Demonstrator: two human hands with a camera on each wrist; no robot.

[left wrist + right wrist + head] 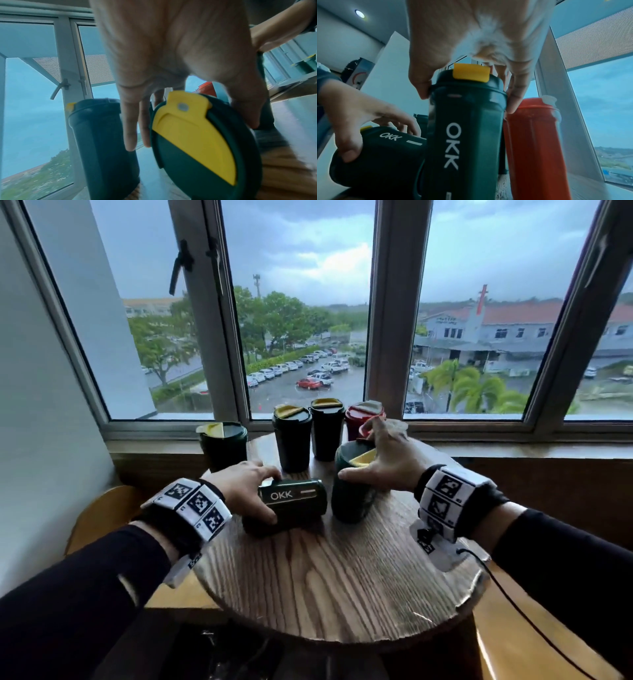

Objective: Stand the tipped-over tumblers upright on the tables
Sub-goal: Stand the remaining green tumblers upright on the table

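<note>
Lying tumbler (291,506): on its side on the round tabletop (342,577), lid end inside left hand (246,491), fingers (130,128) curled round it.
Upright green tumbler (352,484): beside it, lid rim gripped from above by right hand (387,463).
Red tumbler (534,142): upright just behind.

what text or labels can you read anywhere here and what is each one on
"OKK", white letters on the side of the lying green tumbler that the left hand grips.
"OKK", white letters running down the side of the green tumbler held at its lid by the right hand.
Wrist bands: black and white square code patterns, no readable words.
Red tumbler: no text visible.
</note>
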